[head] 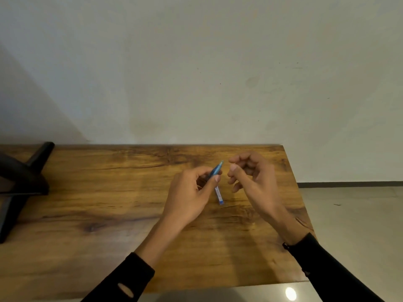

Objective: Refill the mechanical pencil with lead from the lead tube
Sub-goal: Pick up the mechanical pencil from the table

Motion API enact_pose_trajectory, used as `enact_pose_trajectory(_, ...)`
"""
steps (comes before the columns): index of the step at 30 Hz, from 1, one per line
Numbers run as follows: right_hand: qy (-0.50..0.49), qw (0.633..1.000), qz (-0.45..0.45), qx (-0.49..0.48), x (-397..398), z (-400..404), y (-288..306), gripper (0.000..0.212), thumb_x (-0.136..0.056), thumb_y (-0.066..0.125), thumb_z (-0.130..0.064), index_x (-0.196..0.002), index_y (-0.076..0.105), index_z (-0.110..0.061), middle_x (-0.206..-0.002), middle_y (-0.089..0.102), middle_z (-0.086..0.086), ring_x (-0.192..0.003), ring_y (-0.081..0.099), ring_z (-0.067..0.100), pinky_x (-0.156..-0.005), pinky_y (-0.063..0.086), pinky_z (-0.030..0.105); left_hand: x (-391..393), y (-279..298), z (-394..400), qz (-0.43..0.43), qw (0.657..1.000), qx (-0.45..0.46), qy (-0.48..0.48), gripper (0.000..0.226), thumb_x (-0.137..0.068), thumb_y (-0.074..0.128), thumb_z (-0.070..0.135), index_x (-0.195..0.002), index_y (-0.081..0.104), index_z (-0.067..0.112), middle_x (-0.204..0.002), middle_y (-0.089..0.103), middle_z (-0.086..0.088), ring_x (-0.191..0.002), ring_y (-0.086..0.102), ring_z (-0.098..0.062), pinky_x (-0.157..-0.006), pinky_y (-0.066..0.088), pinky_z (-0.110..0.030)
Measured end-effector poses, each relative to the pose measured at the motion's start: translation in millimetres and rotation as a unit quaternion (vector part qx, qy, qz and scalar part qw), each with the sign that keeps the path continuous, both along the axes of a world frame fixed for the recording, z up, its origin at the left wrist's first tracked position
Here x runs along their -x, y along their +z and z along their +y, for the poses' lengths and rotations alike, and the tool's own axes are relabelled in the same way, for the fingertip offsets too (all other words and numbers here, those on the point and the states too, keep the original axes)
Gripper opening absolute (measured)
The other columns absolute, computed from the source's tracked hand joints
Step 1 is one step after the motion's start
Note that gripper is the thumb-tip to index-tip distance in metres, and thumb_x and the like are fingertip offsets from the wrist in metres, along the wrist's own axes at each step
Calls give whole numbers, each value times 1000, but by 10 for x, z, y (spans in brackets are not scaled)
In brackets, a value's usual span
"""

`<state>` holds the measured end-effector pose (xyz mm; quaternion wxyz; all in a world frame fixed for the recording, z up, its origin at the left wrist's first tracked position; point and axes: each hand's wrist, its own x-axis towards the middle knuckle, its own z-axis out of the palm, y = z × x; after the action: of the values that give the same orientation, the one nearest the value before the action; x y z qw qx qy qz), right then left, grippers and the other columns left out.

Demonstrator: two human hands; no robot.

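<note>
One blue mechanical pencil and one lead tube are in view. The left hand pinches the pencil between thumb and fingers, one end angled up and away. The right hand hovers beside it, fingers loosely curled, holding nothing visible. The tube lies on the wooden surface between the hands; its label print is too blurred to read.

wood table, black stand far-left
</note>
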<state>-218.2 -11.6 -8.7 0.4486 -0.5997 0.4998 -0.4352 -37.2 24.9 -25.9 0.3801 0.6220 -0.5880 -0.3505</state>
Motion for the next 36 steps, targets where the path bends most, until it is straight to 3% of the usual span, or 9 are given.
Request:
enact_pose_trajectory(6, 66, 998, 15, -13, -43, -47, -58, 8, -101, 71, -5, -100, 72, -13, -85, 80, 2, -68, 77, 14, -57, 61, 24, 5, 28, 31, -28, 999, -8, -21, 17, -103, 70, 35, -115, 82, 33, -94, 81, 18, -87, 73, -1, -79, 63, -40)
enact_pose_trajectory(16, 35, 999, -20, -2, -31, -80, -98, 15, -93, 75, 0, -89, 73, -14, -79, 75, -2, -66, 69, 9, -59, 58, 22, 62, 24, 47, -20, 999, -23, -19, 21, -103, 69, 38, -120, 81, 32, -98, 82, 16, -90, 75, -3, -83, 64, -46)
enact_pose_trajectory(20, 20, 999, -33, 2, 30, -139, -68, 16, -96, 75, -1, -88, 75, -15, -75, 76, 0, -60, 69, 13, -55, 58, 24, 79, 24, 49, -23, 999, -27, -23, 19, -103, 70, 37, -118, 82, 33, -97, 82, 16, -90, 75, -1, -83, 63, -42)
enact_pose_trajectory(24, 68, 996, -40, -30, 95, -183, -73, 5, -98, 77, -8, -95, 76, -12, -82, 79, 7, -65, 75, 21, -56, 63, 32, 81, 26, 48, -20, 999, -25, -18, 19, -103, 70, 35, -119, 81, 34, -99, 80, 19, -91, 72, 4, -81, 61, -30)
enact_pose_trajectory(29, 89, 995, -41, -29, 76, -147, -133, 3, -98, 77, -7, -96, 77, -10, -83, 80, 8, -65, 76, 22, -58, 64, 33, 71, 31, 47, -31, 999, -18, -18, 18, -103, 70, 34, -118, 81, 35, -99, 81, 19, -92, 73, 3, -83, 63, -35)
enact_pose_trajectory(32, 41, 995, -92, -24, 133, -219, -91, 12, -96, 77, -5, -91, 80, -16, -80, 78, 5, -63, 72, 17, -57, 63, 31, 78, 22, 50, -41, 999, -27, -20, 22, -103, 70, 37, -122, 80, 34, -105, 81, 20, -96, 73, 3, -88, 64, -35)
enact_pose_trajectory(34, 5, 999, -36, 5, 202, -277, -94, 12, -95, 79, -10, -90, 80, -21, -83, 78, 2, -68, 72, 16, -59, 63, 33, 76, 18, 52, -38, 999, -30, -15, 23, -103, 70, 38, -122, 80, 32, -104, 81, 19, -96, 73, 2, -88, 64, -37)
enact_pose_trajectory(36, -15, 990, 119, 70, 257, -307, -165, 6, -95, 79, -18, -92, 79, -22, -86, 77, -7, -76, 71, 12, -62, 62, 30, 71, 22, 48, -36, 999, -30, -7, 23, -103, 69, 39, -121, 80, 32, -99, 80, 19, -93, 73, 2, -87, 64, -38)
